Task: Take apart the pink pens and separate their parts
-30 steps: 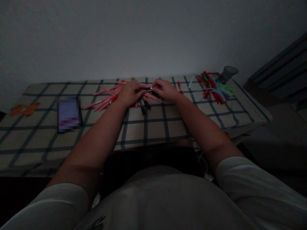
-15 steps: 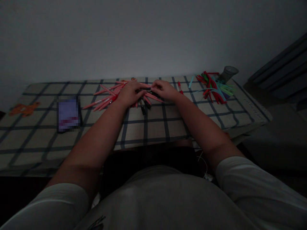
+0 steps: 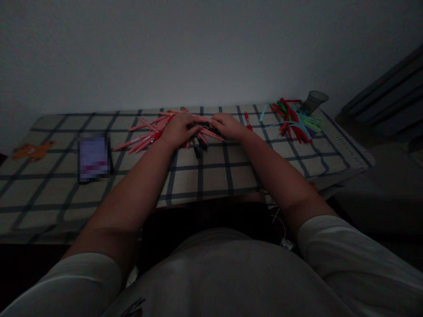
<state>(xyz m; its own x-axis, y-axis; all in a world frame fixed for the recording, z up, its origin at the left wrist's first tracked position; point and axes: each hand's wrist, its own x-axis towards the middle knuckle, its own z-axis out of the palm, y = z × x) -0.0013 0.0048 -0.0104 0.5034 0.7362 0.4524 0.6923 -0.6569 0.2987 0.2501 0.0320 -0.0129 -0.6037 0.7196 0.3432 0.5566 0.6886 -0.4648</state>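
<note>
A heap of pink pens is fanned out on the table, with red pieces among them. My left hand lies over the heap's right part, its fingers curled over the pens and its thumb toward my right hand. Several black pens stick out below that thumb. My right hand is closed at the right end of the heap, fingertips pinched on a dark, slim thing that looks like a black pen. Both hands hide the middle of the heap, and the dim light blurs details.
A checked cloth covers the table. On the left lie a tablet-like device and an orange figure. To the right are a red pen, a pile of coloured strips and a tilted clear cup. A wall stands behind.
My right hand has shifted slightly, its fingers lower and closer together by the dark pen. My left hand stays nearly still over the heap.
</note>
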